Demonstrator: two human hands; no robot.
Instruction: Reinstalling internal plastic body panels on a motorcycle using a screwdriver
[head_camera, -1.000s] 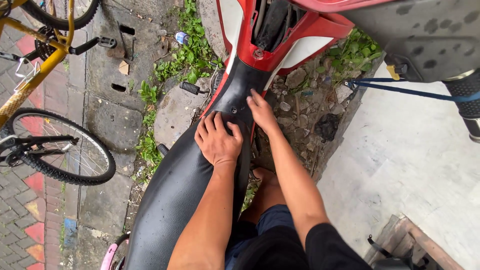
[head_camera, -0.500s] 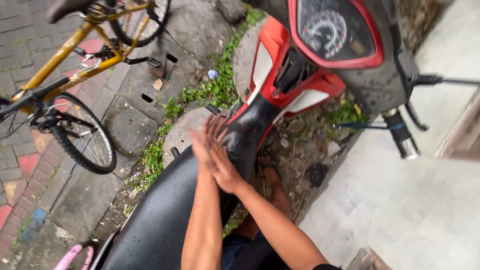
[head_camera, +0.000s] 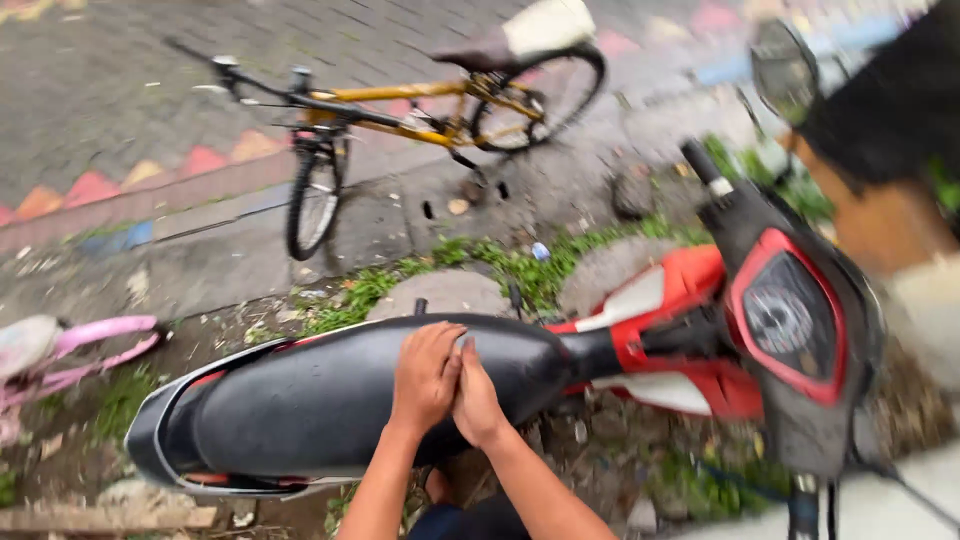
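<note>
- Left hand (head_camera: 425, 375) lies flat, fingers spread, gripping nothing, on the black scooter seat (head_camera: 320, 400).
- Right hand (head_camera: 477, 395) presses beside it, touching; seemingly open too, though blurred.
- Yellow bicycle (head_camera: 400, 110) stands well beyond both hands.

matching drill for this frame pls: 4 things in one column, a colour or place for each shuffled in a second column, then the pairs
Things:
1. scooter seat
2. bicycle frame
3. small bike at the left edge
4. left hand and right hand

Colour or place:
A. pink
B. yellow
C. pressed side by side on the seat
D. black

Pairs: 1-D, 2-B, 3-A, 4-C
</note>
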